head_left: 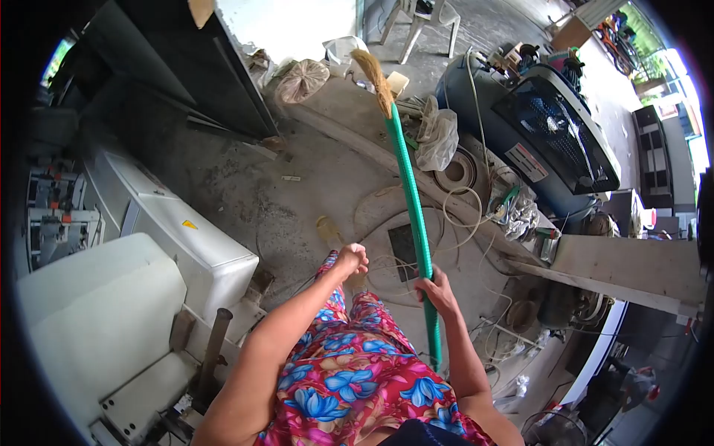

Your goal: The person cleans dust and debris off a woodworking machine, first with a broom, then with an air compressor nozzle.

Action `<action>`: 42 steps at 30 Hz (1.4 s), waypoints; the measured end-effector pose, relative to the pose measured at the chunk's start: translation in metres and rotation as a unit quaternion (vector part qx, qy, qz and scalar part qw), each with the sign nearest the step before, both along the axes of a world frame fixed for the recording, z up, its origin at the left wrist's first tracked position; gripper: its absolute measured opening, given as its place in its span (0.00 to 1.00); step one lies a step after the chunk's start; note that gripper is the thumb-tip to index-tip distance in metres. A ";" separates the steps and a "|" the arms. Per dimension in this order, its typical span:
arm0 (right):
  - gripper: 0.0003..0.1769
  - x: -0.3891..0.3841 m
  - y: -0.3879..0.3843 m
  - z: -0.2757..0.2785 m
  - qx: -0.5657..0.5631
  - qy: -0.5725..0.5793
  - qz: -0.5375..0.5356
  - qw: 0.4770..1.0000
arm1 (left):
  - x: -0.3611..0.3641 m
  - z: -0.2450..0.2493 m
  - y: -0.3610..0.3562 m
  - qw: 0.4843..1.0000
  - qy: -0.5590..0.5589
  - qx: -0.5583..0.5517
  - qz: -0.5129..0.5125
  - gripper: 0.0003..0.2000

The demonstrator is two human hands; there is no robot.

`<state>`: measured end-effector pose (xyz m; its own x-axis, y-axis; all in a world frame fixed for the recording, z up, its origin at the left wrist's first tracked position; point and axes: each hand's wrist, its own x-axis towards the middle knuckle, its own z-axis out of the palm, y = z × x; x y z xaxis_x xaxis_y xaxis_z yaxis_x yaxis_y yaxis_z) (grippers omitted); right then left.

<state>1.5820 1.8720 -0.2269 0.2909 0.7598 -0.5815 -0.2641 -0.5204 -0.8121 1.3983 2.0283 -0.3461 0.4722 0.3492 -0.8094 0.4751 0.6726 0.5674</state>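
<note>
My right hand (439, 291) is wrapped round the green handle of a broom (410, 178). The broom slants away from me, its tan straw bristles at the far end and the near end of the handle beside my right hip. In front of my body, my left hand (352, 260) is curled closed, apart from the broom, and no object shows in it. Below it, a yellowish shoe (328, 230) is on the concrete floor. A dark flat square (404, 251) lies on the floor just behind the handle.
White machine housings (201, 230) stand close on my left. A low concrete ledge (335, 126) crosses ahead, with plastic bags (437, 135) on it. Beyond, to the right, is a blue tank compressor (476, 97). A pale hose (468, 223) loops over the floor. A plastic chair (428, 26) stands farther off.
</note>
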 end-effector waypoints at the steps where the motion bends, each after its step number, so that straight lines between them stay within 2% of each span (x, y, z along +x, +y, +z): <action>1: 0.17 0.001 0.015 0.005 -0.023 -0.069 0.008 0.997 | 0.006 -0.005 0.011 1.000 0.014 0.019 0.000 0.18; 2: 0.17 0.001 0.027 0.007 -0.045 -0.139 0.018 0.989 | 0.013 -0.011 0.022 0.999 0.031 0.030 -0.006 0.17; 6: 0.15 -0.007 0.047 -0.012 -0.078 -0.161 -0.032 0.983 | 0.036 -0.039 0.075 0.993 0.075 0.087 -0.032 0.16; 8: 0.17 -0.012 0.030 -0.040 -0.083 -0.227 -0.049 0.969 | 0.049 -0.070 0.103 0.989 0.089 0.114 -0.039 0.17; 9: 0.17 -0.013 0.021 -0.056 -0.086 -0.262 -0.054 0.960 | 0.059 -0.082 0.119 0.987 0.093 0.128 -0.040 0.18; 10: 0.19 -0.012 0.022 -0.057 -0.133 -0.361 -0.001 0.923 | 0.071 -0.082 0.137 0.979 0.118 0.151 -0.075 0.18; 11: 0.18 -0.018 0.027 -0.062 -0.156 -0.373 -0.031 0.914 | 0.083 -0.083 0.155 0.968 0.142 0.174 -0.109 0.17; 13: 0.18 -0.017 0.059 -0.055 -0.170 -0.326 -0.062 0.928 | 0.100 -0.094 0.179 0.941 0.168 0.246 -0.159 0.17; 15: 0.18 -0.014 0.084 -0.049 -0.187 -0.221 -0.090 0.953 | 0.118 -0.106 0.207 0.901 0.165 0.354 -0.187 0.16; 16: 0.18 -0.014 0.093 -0.052 -0.195 -0.166 -0.106 0.961 | 0.129 -0.108 0.220 0.912 0.163 0.337 -0.171 0.14; 19: 0.14 -0.025 0.084 -0.067 -0.198 -0.186 -0.143 0.952 | 0.154 -0.130 0.258 0.875 0.113 0.431 -0.189 0.13; 22: 0.11 -0.027 0.080 -0.063 -0.194 -0.314 -0.097 0.924 | 0.182 -0.154 0.289 0.847 0.106 0.487 -0.186 0.11; 25: 0.11 -0.031 0.082 -0.054 -0.266 -0.297 -0.091 0.913 | 0.206 -0.180 0.308 0.817 0.107 0.543 -0.164 0.11; 27: 0.11 -0.044 0.078 -0.056 -0.251 -0.243 -0.155 0.924 | 0.218 -0.202 0.313 0.790 0.110 0.590 -0.125 0.13; 29: 0.15 -0.062 0.058 -0.070 -0.227 -0.247 -0.173 0.926 | 0.229 -0.206 0.316 0.793 0.132 0.578 -0.137 0.14; 30: 0.16 -0.073 0.045 -0.075 -0.246 -0.216 -0.184 0.927 | 0.234 -0.205 0.317 0.794 0.144 0.573 -0.143 0.15; 33: 0.19 -0.098 0.017 -0.085 -0.290 -0.223 -0.192 0.911 | 0.242 -0.211 0.318 0.794 0.167 0.560 -0.168 0.14; 39: 0.20 -0.119 -0.002 -0.090 -0.314 -0.164 -0.213 0.911 | 0.239 -0.232 0.325 0.752 0.162 0.613 -0.180 0.13; 42: 0.21 -0.113 0.010 -0.097 -0.311 -0.126 -0.217 0.917 | 0.209 -0.222 0.317 0.781 0.152 0.604 -0.036 0.11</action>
